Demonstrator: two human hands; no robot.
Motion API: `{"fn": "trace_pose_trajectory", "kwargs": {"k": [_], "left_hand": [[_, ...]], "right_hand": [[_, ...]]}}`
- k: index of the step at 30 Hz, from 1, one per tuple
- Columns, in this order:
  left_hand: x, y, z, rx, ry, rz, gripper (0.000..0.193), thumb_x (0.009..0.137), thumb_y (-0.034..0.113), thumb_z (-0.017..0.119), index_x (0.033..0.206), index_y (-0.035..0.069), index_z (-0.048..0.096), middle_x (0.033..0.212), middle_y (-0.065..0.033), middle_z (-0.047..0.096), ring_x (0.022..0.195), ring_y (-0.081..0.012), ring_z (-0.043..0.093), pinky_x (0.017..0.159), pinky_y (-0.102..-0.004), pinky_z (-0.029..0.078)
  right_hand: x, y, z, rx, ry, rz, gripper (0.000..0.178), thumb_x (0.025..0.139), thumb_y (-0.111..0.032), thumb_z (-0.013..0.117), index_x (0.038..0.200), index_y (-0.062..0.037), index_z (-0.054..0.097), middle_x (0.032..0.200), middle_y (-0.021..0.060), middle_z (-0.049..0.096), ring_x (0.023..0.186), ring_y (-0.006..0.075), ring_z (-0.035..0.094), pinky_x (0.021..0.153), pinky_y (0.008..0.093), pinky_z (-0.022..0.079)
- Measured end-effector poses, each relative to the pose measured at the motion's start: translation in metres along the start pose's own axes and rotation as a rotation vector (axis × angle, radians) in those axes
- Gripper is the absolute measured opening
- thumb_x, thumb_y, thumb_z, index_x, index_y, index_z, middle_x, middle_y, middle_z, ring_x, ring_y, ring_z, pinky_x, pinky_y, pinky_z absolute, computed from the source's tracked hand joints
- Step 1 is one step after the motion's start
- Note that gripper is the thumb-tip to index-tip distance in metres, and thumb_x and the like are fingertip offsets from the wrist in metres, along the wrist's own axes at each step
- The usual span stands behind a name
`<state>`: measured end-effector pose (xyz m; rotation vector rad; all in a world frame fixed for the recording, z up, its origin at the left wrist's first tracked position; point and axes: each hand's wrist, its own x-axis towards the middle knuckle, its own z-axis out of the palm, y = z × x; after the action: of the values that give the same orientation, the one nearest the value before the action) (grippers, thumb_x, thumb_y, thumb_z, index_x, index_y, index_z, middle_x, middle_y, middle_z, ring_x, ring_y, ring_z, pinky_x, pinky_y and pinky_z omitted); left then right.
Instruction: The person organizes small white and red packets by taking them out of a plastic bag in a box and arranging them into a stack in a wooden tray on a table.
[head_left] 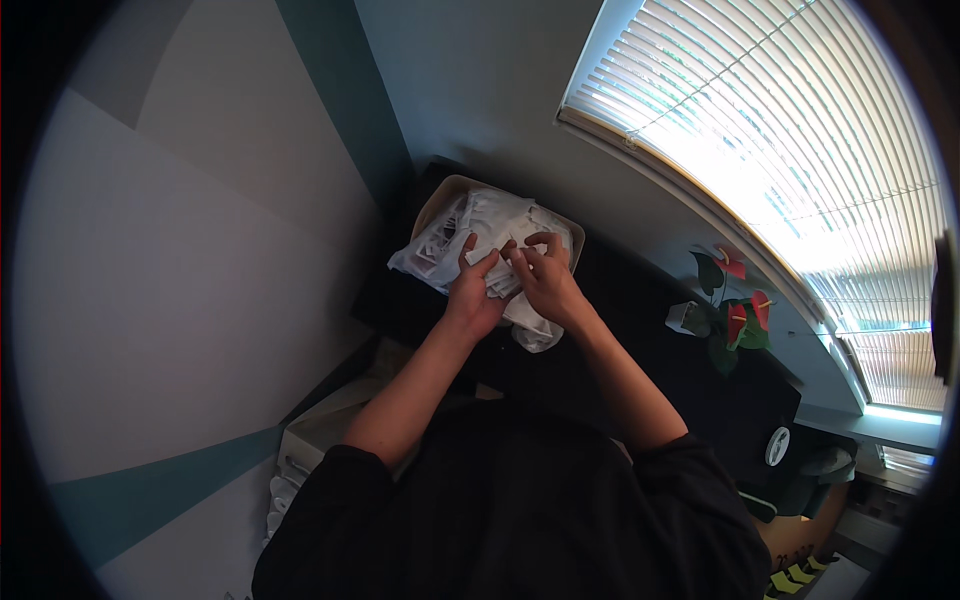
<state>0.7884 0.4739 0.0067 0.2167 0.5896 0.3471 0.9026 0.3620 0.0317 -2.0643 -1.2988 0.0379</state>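
Over a beige basket [433,207] at the back of a dark tabletop, both my hands meet close together. My left hand [476,297] is closed around a small flat white piece [476,256], which looks like paper or a packet. My right hand [549,276] has its fingers bent in a pinch beside it; what lies between the fingertips is too small to name. White plastic bags [495,208] fill the basket, and a clear bag [425,262] with white items inside bulges over its left rim. Another bit of plastic [538,335] hangs below my right wrist.
The black tabletop [640,370] runs to the right along the wall. On it stand a red-flowered plant [738,318] in a white pot [682,318] and a white ring-shaped object [777,446]. A window with blinds [740,110] is above; a wall meets the table at left.
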Motion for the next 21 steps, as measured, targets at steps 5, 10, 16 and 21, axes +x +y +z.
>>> {"fn": "trace_pose_trajectory", "kwargs": {"k": [5,10,16,21], "left_hand": [[-0.002,0.009,0.001,-0.107,-0.016,-0.058,0.047,0.111,0.003,0.057,0.148,0.031,0.047,0.137,-0.0122,0.063,0.108,-0.0261,0.064,0.098,-0.0490,0.055],[0.000,0.018,-0.013,-0.130,-0.142,-0.111,0.041,0.108,0.001,0.059,0.139,0.027,0.053,0.129,-0.0111,0.064,0.094,-0.0215,0.061,0.086,-0.0435,0.052],[-0.010,0.019,-0.016,-0.148,-0.171,-0.060,0.034,0.106,0.006,0.059,0.135,0.024,0.056,0.112,-0.0091,0.063,0.091,-0.0220,0.058,0.082,-0.0408,0.050],[-0.011,0.024,-0.022,-0.214,-0.201,-0.120,0.023,0.108,0.015,0.063,0.128,0.023,0.057,0.102,-0.0066,0.060,0.088,-0.0230,0.058,0.081,-0.0392,0.051]], "right_hand": [[0.047,0.072,0.001,0.204,-0.114,0.245,0.022,0.108,-0.015,0.064,0.117,-0.0032,0.080,0.107,0.0213,0.075,0.108,0.0432,0.071,0.097,0.0506,0.056],[0.071,0.110,0.022,-0.011,-0.195,-0.170,0.019,0.093,-0.008,0.081,0.111,-0.0045,0.075,0.121,0.0151,0.073,0.123,0.0378,0.067,0.103,0.0482,0.055],[0.080,0.124,0.026,-0.077,-0.374,0.050,0.040,0.079,-0.015,0.094,0.114,-0.0078,0.075,0.127,0.0133,0.070,0.128,0.0397,0.065,0.109,0.0478,0.054],[0.076,0.128,0.023,-0.038,-0.364,0.008,0.047,0.076,-0.015,0.095,0.119,-0.0128,0.077,0.132,0.0118,0.068,0.133,0.0384,0.062,0.113,0.0483,0.052]]}}
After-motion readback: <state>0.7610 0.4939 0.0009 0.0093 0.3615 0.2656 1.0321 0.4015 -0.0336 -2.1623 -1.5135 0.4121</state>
